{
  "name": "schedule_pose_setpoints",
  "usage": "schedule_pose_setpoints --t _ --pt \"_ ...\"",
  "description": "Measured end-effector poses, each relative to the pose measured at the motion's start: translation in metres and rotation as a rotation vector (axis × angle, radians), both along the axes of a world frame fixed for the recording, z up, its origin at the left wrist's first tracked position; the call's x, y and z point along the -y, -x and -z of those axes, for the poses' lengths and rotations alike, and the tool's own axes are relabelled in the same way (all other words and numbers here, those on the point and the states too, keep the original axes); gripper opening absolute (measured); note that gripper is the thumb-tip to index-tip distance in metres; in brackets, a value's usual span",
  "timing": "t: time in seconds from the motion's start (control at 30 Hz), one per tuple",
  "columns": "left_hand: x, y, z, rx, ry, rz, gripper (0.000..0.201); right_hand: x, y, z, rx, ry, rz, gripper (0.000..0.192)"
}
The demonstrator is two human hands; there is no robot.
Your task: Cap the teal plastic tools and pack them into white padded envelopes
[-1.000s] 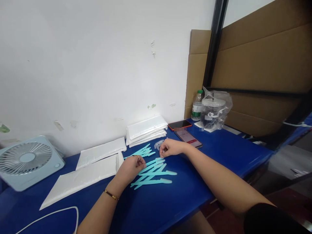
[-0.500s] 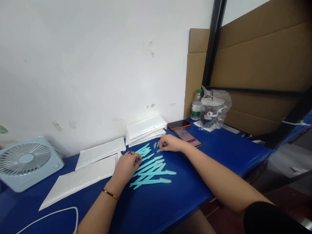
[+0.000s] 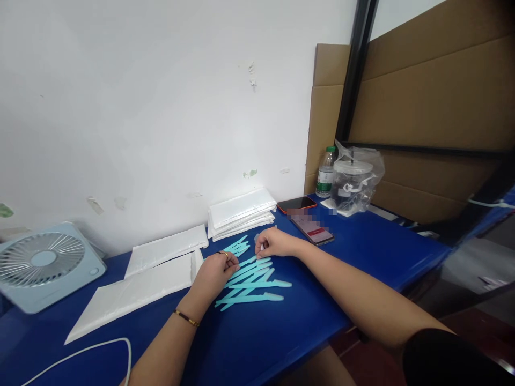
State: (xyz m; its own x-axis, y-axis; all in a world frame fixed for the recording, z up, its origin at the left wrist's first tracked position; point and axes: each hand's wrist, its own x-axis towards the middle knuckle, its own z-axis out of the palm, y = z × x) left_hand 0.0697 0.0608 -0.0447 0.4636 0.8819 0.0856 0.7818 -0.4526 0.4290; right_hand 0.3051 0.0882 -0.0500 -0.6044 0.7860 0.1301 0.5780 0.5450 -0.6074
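left hand [image 3: 215,272] fingers curled on pile of flat turquoise plastic sticks [image 3: 251,281] on blue tabletop [image 3: 281,332]; right hand [image 3: 273,244] pinching small pale piece

both hands [image 3: 245,260] curled, fingertips pinched together.

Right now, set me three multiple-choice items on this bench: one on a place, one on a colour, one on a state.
1. Where is the desk fan?
A. far left of the table
B. beside the phones
C. on the envelope stack

2. What colour are the plastic sticks?
A. red
B. turquoise
C. black

3. How does the left hand lie?
A. raised in the air
B. resting on the sticks
C. gripping the bottle

Answers: 1 A, it stands at the blue table's left end. 2 B, they are pale blue-green. 3 B, its fingers touch the pile.
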Motion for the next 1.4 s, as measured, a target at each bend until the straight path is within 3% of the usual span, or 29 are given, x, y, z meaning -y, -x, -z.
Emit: schedule_pose_setpoints --t 0.13,0.27,0.37,0.6,0.7,0.93,1.4 --pt "-0.001 0.002 -0.001 -0.013 -0.008 0.003 0.020 -0.003 -0.004 -0.001 0.004 -0.122 0.019 0.023" --pt "-0.006 0.011 -0.002 -0.049 -0.190 -0.071 0.031 -0.012 -0.011 -0.001 0.116 -0.363 0.175 0.022" --pt "-0.009 0.016 -0.001 -0.109 -0.248 -0.082 0.032 -0.017 -0.012 0.002 0.243 -0.416 0.212 0.017" --pt "-0.009 0.014 0.000 -0.160 -0.216 -0.128 0.025 -0.011 -0.002 0.002 0.290 -0.501 0.172 0.007" --pt "-0.009 0.013 0.001 -0.140 -0.224 -0.117 0.031 -0.009 0.002 0.001 0.293 -0.516 0.159 0.008" --pt "-0.009 0.011 -0.001 -0.173 -0.218 -0.105 0.021 -0.009 0.005 -0.001 0.301 -0.527 0.125 0.006" --pt "-0.010 0.010 -0.004 -0.142 -0.245 -0.106 0.027 0.000 -0.003 -0.014 0.066 -0.358 0.095 0.011"
